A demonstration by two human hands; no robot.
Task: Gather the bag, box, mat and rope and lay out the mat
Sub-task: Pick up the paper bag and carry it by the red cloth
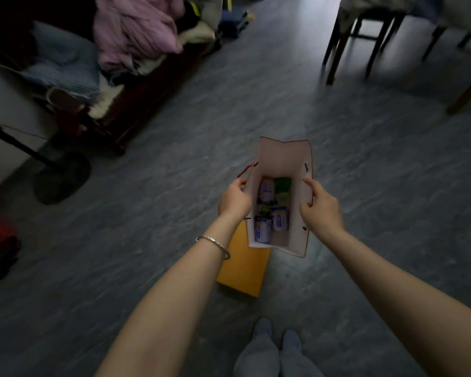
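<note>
A paper bag (282,156) with a white inside and red edges hangs open in front of me, seen from above. My left hand (234,200) grips its left rim by the red cord handle. My right hand (321,208) pinches the right rim. Inside lie several small white and blue containers (271,216) and something green. A flat yellow box (244,265) lies on the floor just below the bag, partly hidden by it and my left wrist. No mat or rope shows.
Grey tiled floor (365,164) spreads all around. A dark wooden bench (136,104) piled with pink and blue clothes stands at the left. Chair legs (337,50) stand at the upper right. A fan base (61,178) sits at the left. My feet (275,338) are below.
</note>
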